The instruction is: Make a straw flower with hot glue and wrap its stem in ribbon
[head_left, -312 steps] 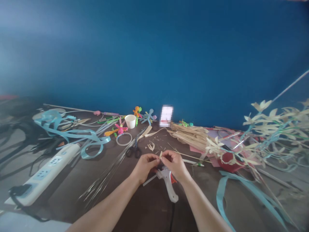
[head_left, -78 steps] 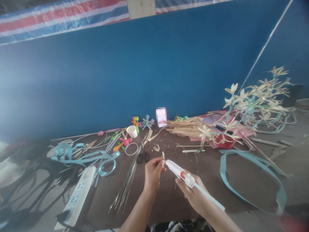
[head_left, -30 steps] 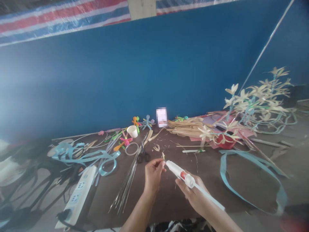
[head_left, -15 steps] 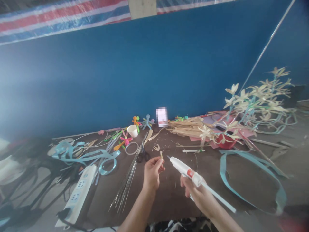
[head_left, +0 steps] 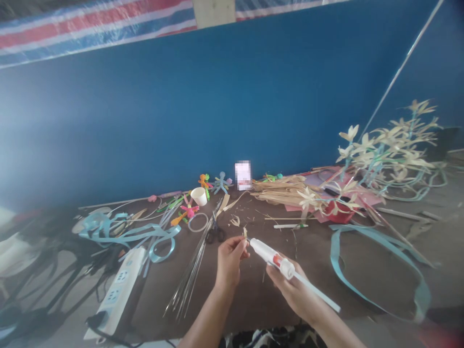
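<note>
My left hand (head_left: 229,260) is raised over the dark table (head_left: 253,299), pinching a small tan straw piece (head_left: 245,233) between thumb and fingers. My right hand (head_left: 290,290) grips a white glue gun (head_left: 272,257) with a red trigger and a glue stick poking out of its back. The gun's nozzle points left and touches the straw piece by my left fingertips.
Black scissors (head_left: 215,233) and a bundle of thin wires (head_left: 190,275) lie left of my hands. A white power strip (head_left: 116,289) and blue ribbon (head_left: 130,234) sit at left. A paper cup (head_left: 198,196), straw strips (head_left: 282,193) and straw flower stems (head_left: 384,150) stand behind. A blue ribbon loop (head_left: 377,270) lies at right.
The glue gun had pulled away from the straw piece half a second ago; now its nozzle is back against the piece in my left fingers.
</note>
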Tool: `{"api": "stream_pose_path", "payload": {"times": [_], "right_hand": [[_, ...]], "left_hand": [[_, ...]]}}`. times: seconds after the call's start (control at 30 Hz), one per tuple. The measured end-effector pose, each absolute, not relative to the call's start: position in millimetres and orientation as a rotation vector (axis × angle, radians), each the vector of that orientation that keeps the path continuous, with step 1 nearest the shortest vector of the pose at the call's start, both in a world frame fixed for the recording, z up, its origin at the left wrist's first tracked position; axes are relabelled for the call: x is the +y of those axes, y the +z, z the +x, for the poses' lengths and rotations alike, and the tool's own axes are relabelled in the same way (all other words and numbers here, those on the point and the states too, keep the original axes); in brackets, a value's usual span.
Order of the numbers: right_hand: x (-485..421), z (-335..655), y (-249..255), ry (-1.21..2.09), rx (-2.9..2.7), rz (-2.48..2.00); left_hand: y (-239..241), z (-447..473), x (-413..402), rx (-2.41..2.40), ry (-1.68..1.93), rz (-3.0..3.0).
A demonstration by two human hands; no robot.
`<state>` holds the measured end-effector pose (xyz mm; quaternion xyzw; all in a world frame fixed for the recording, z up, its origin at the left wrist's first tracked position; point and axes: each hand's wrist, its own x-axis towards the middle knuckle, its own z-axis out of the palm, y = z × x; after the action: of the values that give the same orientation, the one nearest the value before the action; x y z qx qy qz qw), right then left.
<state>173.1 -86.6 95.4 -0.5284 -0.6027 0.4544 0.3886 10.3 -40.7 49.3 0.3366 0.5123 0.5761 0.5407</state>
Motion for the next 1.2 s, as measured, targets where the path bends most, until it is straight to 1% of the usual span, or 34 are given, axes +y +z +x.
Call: {"api": "stream_pose_path", "payload": {"times": [0.17,0.27,0.5,0.97,1.2], "right_hand": [[-86,172,100,1.005,-1.61,-1.358],[-85,171,105,0.969,-1.701,-1.373],[-85,170,113,0.987,-1.717,-1.357],[-85,171,106,1.011,-1.626,-1.381],[-85,170,110,0.999,-1.724,-1.364]], "left_hand": [[51,11,-41,1.232,1.381,0.826],[52,10,-41,1.265,1.379,0.843],[50,8,-42,1.29,1.378,0.906],[53,12,-44,1.327,1.388,0.923],[55,13,-44,1.325,1.399,0.892]]}}
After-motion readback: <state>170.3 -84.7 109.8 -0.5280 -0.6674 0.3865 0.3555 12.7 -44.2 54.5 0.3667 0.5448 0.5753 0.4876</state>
